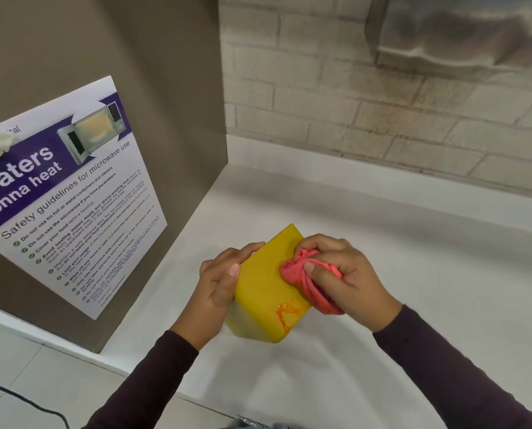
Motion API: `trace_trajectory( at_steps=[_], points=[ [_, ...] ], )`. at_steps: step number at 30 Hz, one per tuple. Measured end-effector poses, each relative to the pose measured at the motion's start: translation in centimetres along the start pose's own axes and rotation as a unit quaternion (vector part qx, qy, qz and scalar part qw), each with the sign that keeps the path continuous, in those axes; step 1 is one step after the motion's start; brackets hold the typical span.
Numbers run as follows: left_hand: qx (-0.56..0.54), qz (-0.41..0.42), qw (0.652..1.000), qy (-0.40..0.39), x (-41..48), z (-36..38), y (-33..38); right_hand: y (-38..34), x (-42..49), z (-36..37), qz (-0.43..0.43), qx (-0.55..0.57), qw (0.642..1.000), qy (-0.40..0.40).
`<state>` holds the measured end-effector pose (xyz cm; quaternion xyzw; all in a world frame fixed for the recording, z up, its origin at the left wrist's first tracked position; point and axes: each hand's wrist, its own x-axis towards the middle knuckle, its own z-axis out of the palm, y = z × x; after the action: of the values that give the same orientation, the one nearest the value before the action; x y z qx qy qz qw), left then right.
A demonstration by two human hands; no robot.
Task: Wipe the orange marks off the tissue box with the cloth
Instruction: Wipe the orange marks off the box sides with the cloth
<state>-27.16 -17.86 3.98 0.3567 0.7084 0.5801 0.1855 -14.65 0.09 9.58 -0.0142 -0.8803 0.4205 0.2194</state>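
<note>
A yellow tissue box (263,292) is tilted above the white counter (382,274). My left hand (223,278) grips its left side, thumb on the top face. Orange marks (287,312) streak the near right corner of that face. My right hand (342,272) is shut on a bunched pink cloth (304,277), which presses on the box's right edge, just above the marks. The cloth's tail hangs down past the box's right side.
A brown cabinet side (134,88) with a microwave safety poster (72,193) stands close on the left. A brick wall (382,103) runs behind the counter. A black cable (26,404) lies on the tiled floor at lower left.
</note>
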Motion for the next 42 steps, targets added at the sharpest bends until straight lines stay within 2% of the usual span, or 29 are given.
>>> trace_trajectory(
  at_steps=[4, 8, 12, 20, 24, 29, 31, 32, 34, 35, 36, 37, 39, 40, 41, 42],
  points=[
    [-0.014, -0.018, 1.000, 0.006, -0.2, 0.1, -0.3, -0.6, -1.8, 1.9, 0.049, 0.022, 0.994, 0.093],
    [-0.027, -0.017, 0.999, 0.013, -0.2, 0.1, -0.4, -2.4, -2.6, 4.0, 0.051, 0.026, 0.992, 0.110],
    [-0.026, 0.008, 0.999, 0.020, -0.1, 0.2, 0.0, -3.9, -2.3, 5.0, 0.006, -0.008, 0.997, 0.079],
    [-0.051, 0.020, 0.998, 0.016, 0.0, 0.0, 0.8, -3.9, -1.9, 2.3, -0.111, -0.130, 0.982, -0.084],
    [-0.045, 0.027, 0.999, 0.016, -0.1, 0.1, 0.6, -3.7, -2.6, 1.4, -0.150, -0.167, 0.968, -0.109],
    [-0.031, 0.021, 0.999, 0.035, -0.4, 0.3, 0.4, -2.6, -4.5, 0.8, -0.156, -0.222, 0.955, -0.123],
    [-0.037, 0.007, 0.998, 0.050, -0.7, 0.2, -0.3, -1.4, -5.4, 0.7, -0.130, -0.267, 0.947, -0.120],
    [-0.036, -0.004, 0.998, 0.053, -0.7, 0.1, -0.5, -0.8, -5.9, 0.6, -0.084, -0.266, 0.956, -0.096],
    [-0.031, -0.019, 0.998, 0.058, -1.0, 0.0, -0.7, 0.0, -6.6, 0.7, 0.089, -0.139, 0.986, 0.025],
    [-0.024, -0.021, 0.998, 0.059, -1.0, 0.0, -0.6, 0.4, -6.6, 0.7, 0.188, -0.028, 0.975, 0.114],
    [-0.011, -0.022, 0.998, 0.057, -1.1, 0.1, -0.4, 0.7, -6.6, 0.8, 0.274, 0.096, 0.938, 0.189],
    [0.005, -0.022, 0.998, 0.054, -1.3, 0.3, -0.2, 1.0, -6.4, 0.9, 0.327, 0.236, 0.884, 0.237],
    [0.034, -0.021, 0.998, 0.058, -1.8, 0.9, 0.2, 1.5, -6.2, 1.3, 0.348, 0.510, 0.744, 0.255],
    [0.048, -0.019, 0.997, 0.060, -2.0, 1.2, 0.4, 1.4, -6.1, 1.4, 0.347, 0.594, 0.676, 0.262],
    [0.060, -0.020, 0.996, 0.062, -2.2, 1.3, 0.6, 1.2, -5.9, 1.4, 0.347, 0.647, 0.625, 0.265],
    [0.070, -0.022, 0.995, 0.065, -2.4, 1.5, 0.8, 1.1, -5.8, 1.6, 0.342, 0.679, 0.592, 0.268]
  ],
)
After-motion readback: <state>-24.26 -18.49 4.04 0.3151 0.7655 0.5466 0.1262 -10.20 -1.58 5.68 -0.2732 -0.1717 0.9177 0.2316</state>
